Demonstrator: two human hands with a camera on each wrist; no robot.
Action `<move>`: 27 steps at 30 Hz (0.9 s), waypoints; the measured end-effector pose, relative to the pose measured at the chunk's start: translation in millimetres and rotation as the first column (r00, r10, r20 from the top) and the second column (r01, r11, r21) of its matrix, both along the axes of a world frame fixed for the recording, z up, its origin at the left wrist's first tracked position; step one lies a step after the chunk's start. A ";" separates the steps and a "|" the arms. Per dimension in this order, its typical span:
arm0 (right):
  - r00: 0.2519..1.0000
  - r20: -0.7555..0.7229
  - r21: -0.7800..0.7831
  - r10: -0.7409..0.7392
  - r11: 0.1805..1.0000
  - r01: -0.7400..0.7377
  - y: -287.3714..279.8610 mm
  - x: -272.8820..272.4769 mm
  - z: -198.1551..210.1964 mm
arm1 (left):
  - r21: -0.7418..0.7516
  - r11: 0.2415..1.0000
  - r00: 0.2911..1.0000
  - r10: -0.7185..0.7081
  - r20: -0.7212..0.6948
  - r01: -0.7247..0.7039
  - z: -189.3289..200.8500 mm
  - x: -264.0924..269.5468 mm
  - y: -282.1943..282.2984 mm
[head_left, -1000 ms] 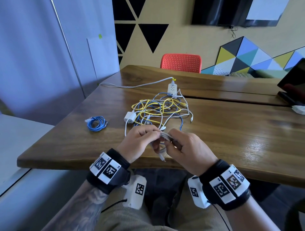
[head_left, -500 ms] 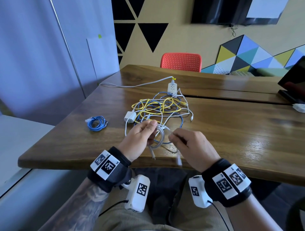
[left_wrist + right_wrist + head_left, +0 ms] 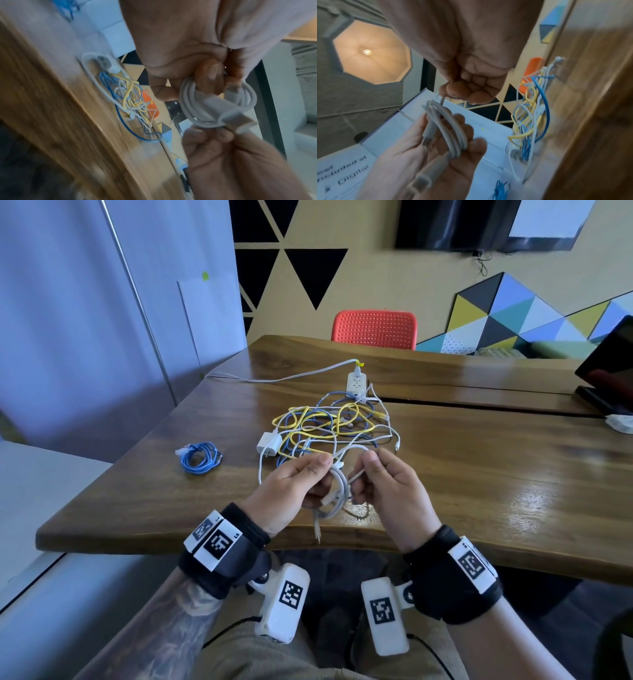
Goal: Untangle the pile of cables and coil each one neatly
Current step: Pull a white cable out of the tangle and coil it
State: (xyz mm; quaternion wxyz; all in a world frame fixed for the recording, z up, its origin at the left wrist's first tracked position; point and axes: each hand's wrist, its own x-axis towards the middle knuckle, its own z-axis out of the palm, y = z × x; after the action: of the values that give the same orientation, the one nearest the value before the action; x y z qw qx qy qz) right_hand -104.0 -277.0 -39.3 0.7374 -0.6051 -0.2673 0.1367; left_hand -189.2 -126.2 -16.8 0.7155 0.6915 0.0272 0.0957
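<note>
Left hand (image 3: 294,484) grips the coiled white cable (image 3: 337,498) above the near counter (image 3: 479,491) edge; one plug end dangles below. Right hand (image 3: 387,491) pinches the cable's free strand just beside the coil. Right wrist view: partial print "Digital" on a white sheet. Beyond: tangled pile (image 3: 329,429) of yellow, blue and white cables, white charger (image 3: 269,444), power strip (image 3: 357,381). Left: coiled blue cable (image 3: 200,462).
</note>
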 end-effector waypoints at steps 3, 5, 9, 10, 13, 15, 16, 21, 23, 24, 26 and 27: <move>0.998 -0.022 -0.026 0.050 0.998 -0.051 5.7 -4.6 -4.7 | -0.156 0.988 1.000 -0.008 0.010 0.010 -2.1 1.3 -4.0; 0.998 0.052 -0.074 0.046 0.996 -0.042 4.2 -7.2 -6.7 | -0.149 0.989 0.999 0.027 0.024 -0.023 -5.2 3.2 -2.0; 0.967 0.255 -0.141 -0.015 0.989 0.052 -0.3 -15.8 -10.0 | -0.219 0.970 0.992 0.120 0.045 -0.107 -11.8 7.2 0.7; 0.933 0.350 -0.117 -0.088 0.984 0.136 -1.2 -19.2 -9.5 | -0.248 0.959 0.987 0.153 0.049 -0.136 -12.2 8.6 0.7; 0.576 0.802 -0.052 -0.158 0.942 0.331 -8.5 -22.7 -4.8 | -0.250 0.947 0.973 0.224 0.060 -0.203 -10.1 12.8 0.8; 0.343 0.939 -0.168 0.028 0.908 0.385 -9.4 -21.3 -3.8 | -0.212 0.946 0.964 0.261 0.046 -0.246 -9.9 14.3 1.5; 0.316 0.945 -0.218 0.084 0.882 0.418 -8.6 -20.0 -4.8 | -0.195 0.946 0.962 0.270 0.042 -0.258 -11.1 14.9 2.0; 0.338 0.922 -0.344 0.190 0.803 0.487 -6.1 -20.6 -4.2 | -0.170 0.953 0.963 0.265 0.057 -0.252 -16.4 15.6 -0.1; 0.360 0.905 -0.387 0.228 0.793 0.471 -6.5 -19.5 -0.6 | -0.155 0.960 0.968 0.246 0.060 -0.234 -17.8 13.9 0.1; 0.368 0.896 -0.408 0.248 0.788 0.462 -6.5 -19.1 0.9 | -0.143 0.965 0.971 0.229 0.062 -0.219 -18.1 12.9 0.0; 0.386 0.880 -0.440 0.277 0.781 0.443 -5.9 -18.2 2.4 | -0.122 0.973 0.977 0.205 0.060 -0.196 -16.2 10.4 -1.4; 0.404 0.873 -0.443 0.273 0.790 0.423 -5.6 -17.6 1.9 | -0.114 0.975 0.979 0.198 0.056 -0.190 -15.1 9.4 -2.3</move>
State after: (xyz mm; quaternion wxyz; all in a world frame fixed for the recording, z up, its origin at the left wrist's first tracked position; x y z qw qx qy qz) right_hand -121.6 -282.6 -37.4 0.2387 -0.7918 -0.5348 -0.1732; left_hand -179.7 -128.5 -31.9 0.7397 0.6421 0.0759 0.1866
